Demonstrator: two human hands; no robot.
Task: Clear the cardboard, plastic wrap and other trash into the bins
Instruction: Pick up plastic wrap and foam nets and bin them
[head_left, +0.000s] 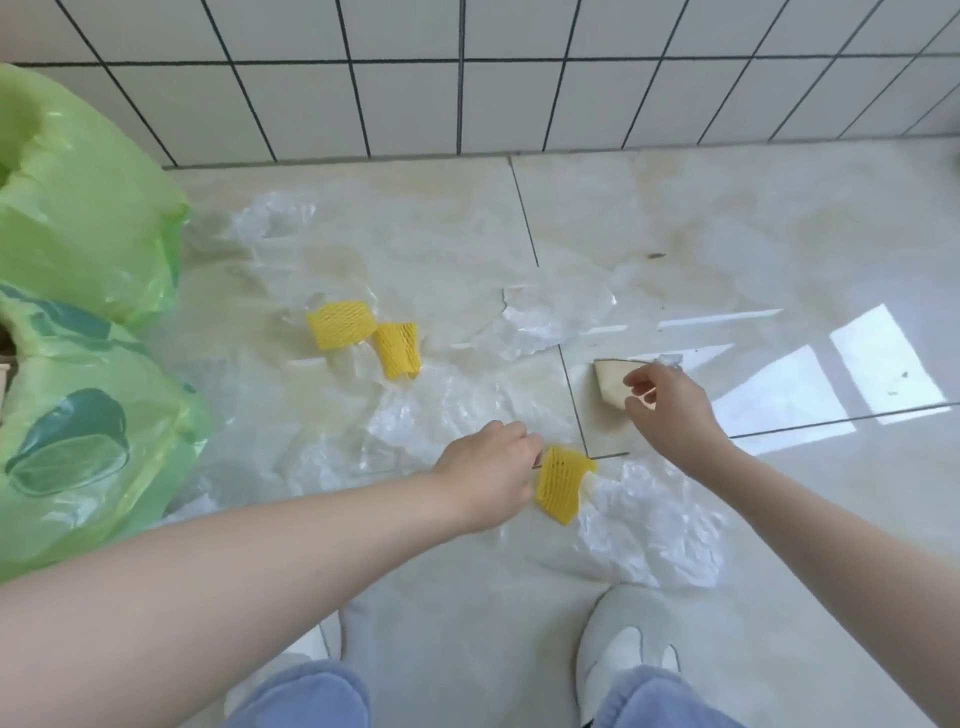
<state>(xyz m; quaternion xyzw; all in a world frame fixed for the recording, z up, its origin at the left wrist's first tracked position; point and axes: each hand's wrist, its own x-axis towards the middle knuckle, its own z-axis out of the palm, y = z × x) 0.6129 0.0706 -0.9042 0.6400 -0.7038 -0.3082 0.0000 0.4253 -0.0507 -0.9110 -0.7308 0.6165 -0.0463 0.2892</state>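
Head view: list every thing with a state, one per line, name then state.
left hand: curled, pinching the near yellow foam net
right hand: fingers curled round the beige scrap
two far yellow foam nets: lying loose on the floor, touching
clear plastic wrap: crumpled, spread over the floor
green bin bags: standing at left; mouths not clearly shown

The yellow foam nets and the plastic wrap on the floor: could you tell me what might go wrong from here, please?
1. The left hand seems to pinch only an edge of the nearest yellow foam net, so it could slip out on the way to the green bags.
2. Clear plastic wrap lies just ahead of the white shoe; stepping on it could cause a slip.
3. The thin wrap blends into the glossy floor, so pieces may be missed.
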